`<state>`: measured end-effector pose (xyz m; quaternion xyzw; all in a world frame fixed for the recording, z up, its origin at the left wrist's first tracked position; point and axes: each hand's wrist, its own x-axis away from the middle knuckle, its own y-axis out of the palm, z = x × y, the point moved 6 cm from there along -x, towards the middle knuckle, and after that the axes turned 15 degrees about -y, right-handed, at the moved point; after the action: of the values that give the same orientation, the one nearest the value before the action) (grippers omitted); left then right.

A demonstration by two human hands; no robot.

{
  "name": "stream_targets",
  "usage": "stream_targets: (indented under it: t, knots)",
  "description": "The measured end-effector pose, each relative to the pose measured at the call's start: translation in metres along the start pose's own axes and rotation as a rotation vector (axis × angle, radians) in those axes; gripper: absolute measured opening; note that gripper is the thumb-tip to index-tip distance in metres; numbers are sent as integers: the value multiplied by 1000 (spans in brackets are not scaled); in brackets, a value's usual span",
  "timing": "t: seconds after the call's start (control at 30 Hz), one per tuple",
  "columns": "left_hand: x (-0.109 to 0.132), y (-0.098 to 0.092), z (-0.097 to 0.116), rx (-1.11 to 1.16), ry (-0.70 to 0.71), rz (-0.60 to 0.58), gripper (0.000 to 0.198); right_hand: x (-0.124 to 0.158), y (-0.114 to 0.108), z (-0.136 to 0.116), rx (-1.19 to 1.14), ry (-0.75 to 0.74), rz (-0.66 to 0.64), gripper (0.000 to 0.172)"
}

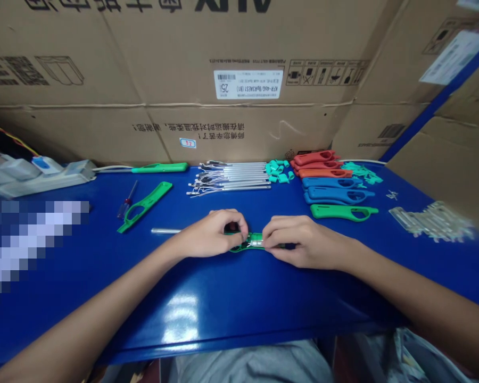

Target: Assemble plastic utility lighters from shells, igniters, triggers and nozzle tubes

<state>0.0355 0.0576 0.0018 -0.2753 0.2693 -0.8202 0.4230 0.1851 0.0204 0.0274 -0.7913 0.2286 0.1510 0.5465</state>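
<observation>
At the middle of the table, a green lighter housing [257, 235] lies open side up between my two hands. Inside it a clear and silvery part [256, 243] shows, with a dark piece near its left end. My left hand [213, 234] pinches at the left part of the housing, its fingertips over the inside. The fingers of my right hand [299, 239] are closed on the right end and cover most of it. A thin metal tube [165, 231] sticks out to the left from behind my left hand.
Behind my hands lie several metal tubes with wires [243, 175], teal clips [278, 171] and red, orange, blue and green housings [331, 195]. Clear tanks [431, 221] are at right. At left are a screwdriver [124, 206], another green housing half [147, 205] and a power strip [48, 178].
</observation>
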Motion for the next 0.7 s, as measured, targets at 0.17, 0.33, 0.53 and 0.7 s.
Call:
stream_targets:
  t: [0.17, 0.33, 0.53, 0.7]
  knots:
    - [1, 0, -1, -41, -9, 22, 12, 3, -1, 10, 5, 105, 18, 13]
    - [2, 0, -1, -63, -15, 31, 14, 6, -7, 19, 1, 192, 93, 13]
    - [1, 0, -1, -66, -18, 47, 13, 4, -8, 17, 43, 181, 77, 13]
    - [1, 1, 0, -68, -21, 57, 12, 3, -5, 19, 57, 168, 39, 12]
